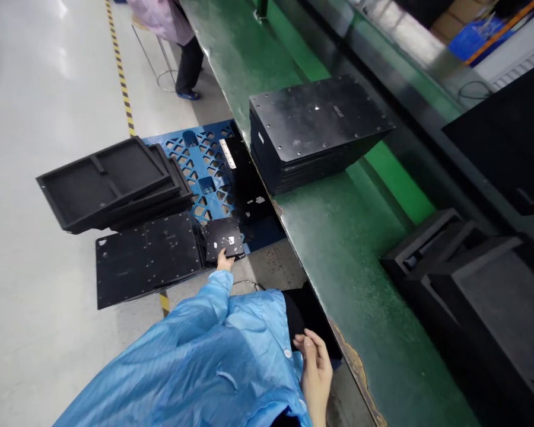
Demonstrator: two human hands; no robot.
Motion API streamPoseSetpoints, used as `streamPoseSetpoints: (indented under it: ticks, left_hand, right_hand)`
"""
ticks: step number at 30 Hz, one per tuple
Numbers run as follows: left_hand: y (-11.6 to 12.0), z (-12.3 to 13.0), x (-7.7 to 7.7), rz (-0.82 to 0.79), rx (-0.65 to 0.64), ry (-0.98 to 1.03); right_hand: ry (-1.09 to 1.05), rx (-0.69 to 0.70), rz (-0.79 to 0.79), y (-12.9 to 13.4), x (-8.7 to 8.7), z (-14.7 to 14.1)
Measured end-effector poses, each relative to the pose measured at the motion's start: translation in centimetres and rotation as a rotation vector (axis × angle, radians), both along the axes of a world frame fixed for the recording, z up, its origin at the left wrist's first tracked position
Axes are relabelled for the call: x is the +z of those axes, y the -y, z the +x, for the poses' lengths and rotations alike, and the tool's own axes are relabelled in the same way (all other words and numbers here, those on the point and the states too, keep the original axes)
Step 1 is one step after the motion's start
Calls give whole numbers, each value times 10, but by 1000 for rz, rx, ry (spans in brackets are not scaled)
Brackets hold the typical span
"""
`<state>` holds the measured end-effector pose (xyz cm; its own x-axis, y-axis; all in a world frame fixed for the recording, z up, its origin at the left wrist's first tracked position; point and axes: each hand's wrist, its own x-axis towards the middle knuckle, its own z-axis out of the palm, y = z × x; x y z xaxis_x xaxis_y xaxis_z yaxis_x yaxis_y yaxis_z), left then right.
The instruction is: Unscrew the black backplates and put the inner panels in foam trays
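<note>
Through the head camera I have the left hand [225, 261] reaching down and forward, its thumb laid over the near edge of a small black plate [218, 231] marked with white patches; the fingers are hidden from me, so I cannot tell whether that grip is pinching the plate or only resting on it. The plate sits low beside the worktop [360, 255], at the near end of a blue pallet [200, 163]. My right hand [315, 373] is near the worktop's worn edge, its grip slack and partly spread, fingers loosely bent. Left of the small plate I see a low stack of large black panels [160, 255], dotted with holes, and just beyond them some black trays [133, 163] leaning over one another at a tilt. On the pallet's right side, close against the worktop, stands a dark block [247, 184] with a pale strip along one end. Up on the green surface a tall pile of black sheets [324, 115] lies flat, and black frames [493, 296] fill the lower right. Farther off, a co-worker in a pink top [164, 21] is beside a stool [149, 50], near yellow-and-black floor tape [120, 65].
</note>
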<state>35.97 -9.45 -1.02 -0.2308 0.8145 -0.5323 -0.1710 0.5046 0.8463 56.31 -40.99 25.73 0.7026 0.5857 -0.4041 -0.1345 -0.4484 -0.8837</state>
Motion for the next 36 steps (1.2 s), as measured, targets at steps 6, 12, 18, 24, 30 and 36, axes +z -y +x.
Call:
streamPoseSetpoints:
  ticks: [6, 12, 18, 24, 30, 36]
  left_hand:
    - [13, 8, -13, -145, -178, -168]
    - [-4, 31, -22, -97, -525, -521]
    - [-21, 48, -34, 56, -1060, -827]
    - [-21, 43, -47, 100, -1318, -1111]
    - [-21, 52, -61, 77, -1373, -1284]
    - [-22, 64, -69, 22, -1368, -1342]
  right_hand:
    - [-41, -17, 8, 6, -12, -5]
    - [15, -112, -7, 18, -7, 8]
    - [-27, -153, -56, 38, -19, 15]
    - [-42, -159, -87, 42, -23, 5]
    - [-51, -145, -76, 36, -15, -7]
    - [-17, -116, -94, 23, -8, -8]
